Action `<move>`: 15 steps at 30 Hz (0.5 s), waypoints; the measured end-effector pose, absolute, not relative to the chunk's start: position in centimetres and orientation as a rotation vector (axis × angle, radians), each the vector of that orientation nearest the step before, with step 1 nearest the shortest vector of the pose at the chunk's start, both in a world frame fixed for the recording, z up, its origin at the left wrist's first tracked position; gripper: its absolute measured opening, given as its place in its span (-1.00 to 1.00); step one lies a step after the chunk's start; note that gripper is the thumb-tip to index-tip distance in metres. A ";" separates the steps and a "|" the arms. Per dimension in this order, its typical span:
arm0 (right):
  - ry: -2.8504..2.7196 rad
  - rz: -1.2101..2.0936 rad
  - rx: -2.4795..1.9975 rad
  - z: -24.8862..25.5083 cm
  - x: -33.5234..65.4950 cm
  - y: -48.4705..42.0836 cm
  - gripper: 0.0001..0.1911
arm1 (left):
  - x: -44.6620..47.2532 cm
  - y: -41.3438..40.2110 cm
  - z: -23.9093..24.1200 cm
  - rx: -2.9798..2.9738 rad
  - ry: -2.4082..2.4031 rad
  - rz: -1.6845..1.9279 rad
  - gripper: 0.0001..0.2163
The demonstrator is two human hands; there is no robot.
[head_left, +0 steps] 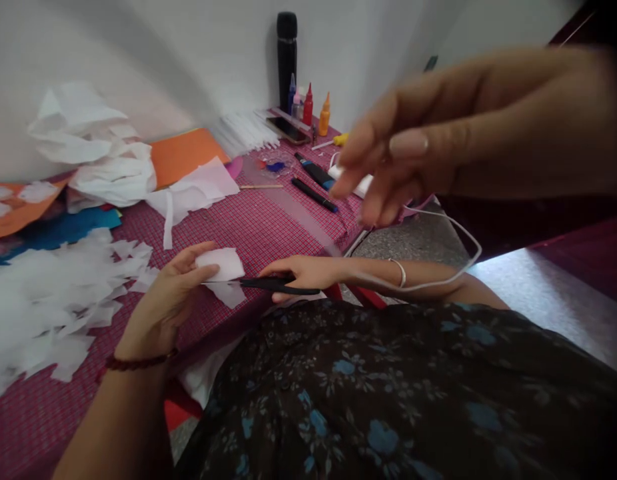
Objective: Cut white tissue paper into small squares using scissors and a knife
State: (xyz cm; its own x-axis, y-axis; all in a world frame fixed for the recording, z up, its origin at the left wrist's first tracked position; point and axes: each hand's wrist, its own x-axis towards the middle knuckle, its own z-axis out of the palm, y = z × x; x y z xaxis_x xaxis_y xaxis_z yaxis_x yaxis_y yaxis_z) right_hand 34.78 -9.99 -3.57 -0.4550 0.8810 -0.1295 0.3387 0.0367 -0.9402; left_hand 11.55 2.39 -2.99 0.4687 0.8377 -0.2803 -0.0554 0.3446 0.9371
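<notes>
Between the thumb and fingers of my left hand (181, 277) is a small stack of white tissue paper (227, 263). My right hand (303, 272) grips a pair of black-handled scissors (276, 285), whose blades lie along the lower edge of that paper. Another cut piece of white paper (228, 295) sits just below the blades. To the left of my left hand, many loose white paper pieces (48, 307) are heaped on the checked tablecloth (198, 227).
Another person's hand (428, 140) reaches in from the right, close to the camera. Crumpled white paper (111, 177), an orange sheet (186, 157), a black pen (314, 195), a phone (287, 130) and paint bottles (308, 107) lie or stand farther back. A white cable (463, 230) loops at right.
</notes>
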 end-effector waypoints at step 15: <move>-1.684 1.646 -1.077 -3.7 35.1 -10.3 -0.47 | 11.0 3.0 -2.2 1.019 0.809 1.135 -0.59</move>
